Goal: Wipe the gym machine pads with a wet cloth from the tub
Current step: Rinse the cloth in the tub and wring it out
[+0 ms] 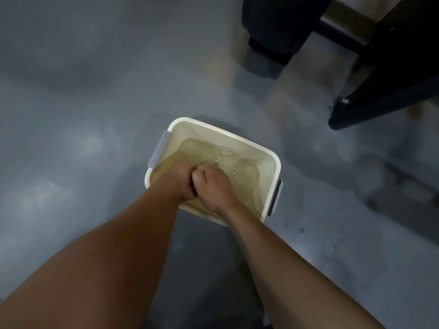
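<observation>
Both fists clenched together, left hand [184, 180] against right hand [213, 186], over water in tub [270, 162]; cloth barely visible between them, likely being wrung. Wiping of machine [392, 67] pads not begun.

Tub [269, 160]: cream-white, grey handles [158, 149] left and right. Water [213, 155]: cloudy yellowish. Floor [95, 103]: glossy blue-grey. Machine frame [392, 67], far right: black.

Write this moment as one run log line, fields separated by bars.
stage: wetting cloth | left hand: fisted in tub water | right hand: fisted, touching left | cloth: barely visible | pads: not yet wiped
</observation>
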The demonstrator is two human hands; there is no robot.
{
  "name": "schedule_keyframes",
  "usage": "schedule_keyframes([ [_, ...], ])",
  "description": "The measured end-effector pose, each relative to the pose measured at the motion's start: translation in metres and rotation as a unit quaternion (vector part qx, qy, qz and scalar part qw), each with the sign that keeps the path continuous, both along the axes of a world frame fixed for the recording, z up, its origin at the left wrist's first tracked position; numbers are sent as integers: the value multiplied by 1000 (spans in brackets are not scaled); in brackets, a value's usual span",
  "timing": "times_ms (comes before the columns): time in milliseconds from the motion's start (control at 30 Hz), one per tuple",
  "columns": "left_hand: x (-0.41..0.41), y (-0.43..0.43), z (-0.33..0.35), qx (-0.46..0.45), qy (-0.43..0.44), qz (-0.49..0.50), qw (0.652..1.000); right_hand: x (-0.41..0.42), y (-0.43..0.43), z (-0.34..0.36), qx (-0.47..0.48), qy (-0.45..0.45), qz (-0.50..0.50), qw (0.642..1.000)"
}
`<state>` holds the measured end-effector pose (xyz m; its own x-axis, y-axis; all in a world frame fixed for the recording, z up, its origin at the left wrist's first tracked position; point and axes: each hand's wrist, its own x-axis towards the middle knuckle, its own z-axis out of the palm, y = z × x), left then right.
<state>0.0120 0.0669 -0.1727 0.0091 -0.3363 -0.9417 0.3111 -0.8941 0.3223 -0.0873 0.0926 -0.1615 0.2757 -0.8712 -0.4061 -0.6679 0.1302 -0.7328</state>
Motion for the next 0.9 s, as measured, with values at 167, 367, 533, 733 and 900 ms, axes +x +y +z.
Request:
schedule_keyframes([
  [167, -8, -7, 7, -14, -3, -81, 997, -21, -15, -21, 37, 178, -19, 983],
  [367, -10, -1, 11, 28, 39, -84, 995, -10, -14, -21, 168, 152, -46, 973],
  [533, -3, -1, 10, 3, -9, -49, 999, -4, -2, 2, 77, -69, -107, 989],
  [733, -7, -1, 4, -31, 7, -1, 999, -12, -11, -13, 19, 92, -42, 995],
  [900, -14, -1, 18, -23, 39, 2, 999, -25, -8, -19, 132, 149, -222, 955],
])
